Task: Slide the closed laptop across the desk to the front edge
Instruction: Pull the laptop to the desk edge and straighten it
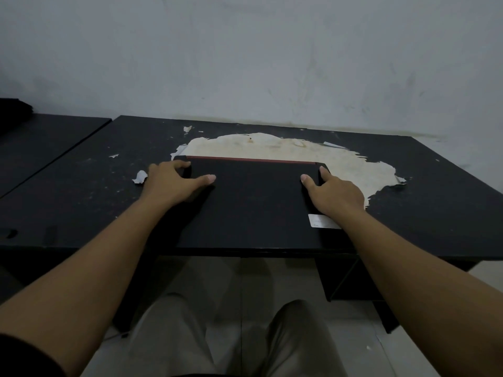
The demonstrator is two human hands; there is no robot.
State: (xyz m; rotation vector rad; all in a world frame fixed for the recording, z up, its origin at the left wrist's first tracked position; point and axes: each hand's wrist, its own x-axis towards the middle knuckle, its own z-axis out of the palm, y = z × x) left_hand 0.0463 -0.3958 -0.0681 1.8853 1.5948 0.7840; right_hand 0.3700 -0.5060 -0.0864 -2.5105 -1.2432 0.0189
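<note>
Your left hand (170, 183) grips the far left corner of the closed laptop (253, 205): the thumb lies flat on the lid, pointing right, and the fingers wrap over the corner, their tips hidden behind it. Just left of that hand, a curled flake of peeled veneer (140, 176) sits on the desk (81, 186).

The laptop is black, with a red strip along its far edge, and lies flat in the middle of the desk. Its near edge appears to sit at or very close to the desk's front edge, though dark on dark makes the exact line hard to tell. Behind it, toward the back edge, a large pale patch (272, 145) shows where the black surface has peeled away.

Your right hand (333, 193) mirrors the left, clasping the far right corner of the laptop, thumb on the lid and index finger laid along the right side. A small white sticker (322, 221) shows on the lid near its right edge, partly under your right wrist.
</note>
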